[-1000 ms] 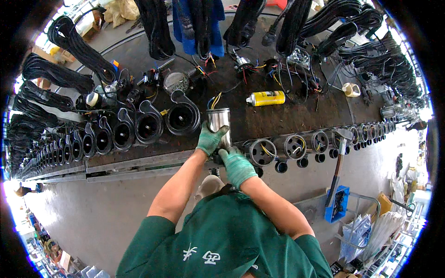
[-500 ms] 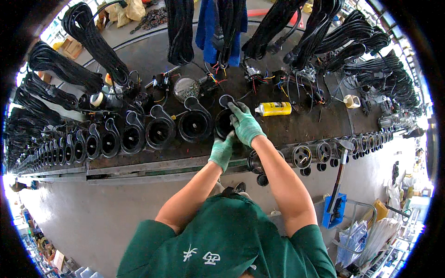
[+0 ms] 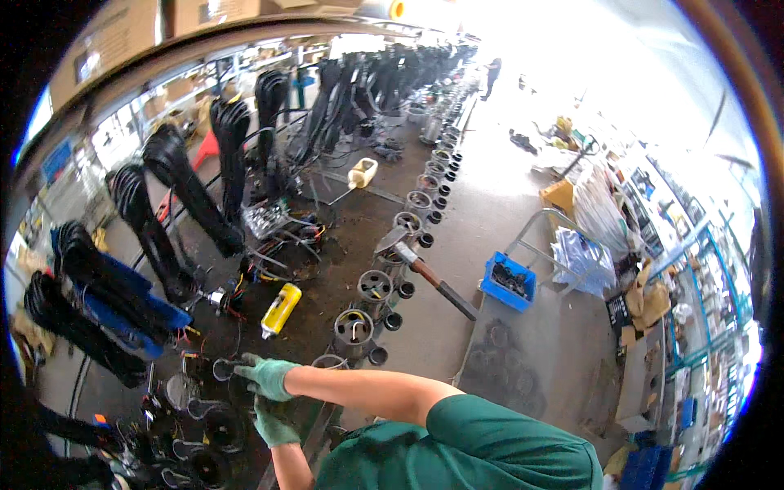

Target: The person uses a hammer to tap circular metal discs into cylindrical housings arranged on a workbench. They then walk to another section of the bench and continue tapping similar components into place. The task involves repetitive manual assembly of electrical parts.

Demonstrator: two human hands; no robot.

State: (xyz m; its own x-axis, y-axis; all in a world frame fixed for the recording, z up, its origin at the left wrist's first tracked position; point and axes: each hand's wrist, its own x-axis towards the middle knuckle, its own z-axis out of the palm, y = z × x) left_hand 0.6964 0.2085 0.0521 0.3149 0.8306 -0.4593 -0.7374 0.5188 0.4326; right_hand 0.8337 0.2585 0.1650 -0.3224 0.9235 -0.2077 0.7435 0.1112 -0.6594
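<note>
While the right hand (image 3: 268, 377), in a green knitted glove, stretches its fingers slightly parted toward the loop of one black round casing (image 3: 242, 389), I cannot tell whether they grip it. The left hand (image 3: 276, 426), gloved alike, is just below; its fingertips are lost in shadow, so how far they close I cannot tell either. The casing sits at the lower left of the frame on the dark, stained bench (image 3: 359, 219), dull and round, its mouth mostly hidden.

I count one glossy yellow can (image 3: 281, 310) lying left of centre, one cream plastic bottle (image 3: 363, 173) above it, and one hammer (image 3: 431, 280), its metal head over the bench edge, its long handle jutting past. One blue plastic bin (image 3: 496, 291) of black pieces is right of centre. Open-topped cylinders (image 3: 353, 328) line the edge, too many to count. At least five looped bundles of black cable (image 3: 151, 237) fill the left, near one blue cloth (image 3: 135, 304).
</note>
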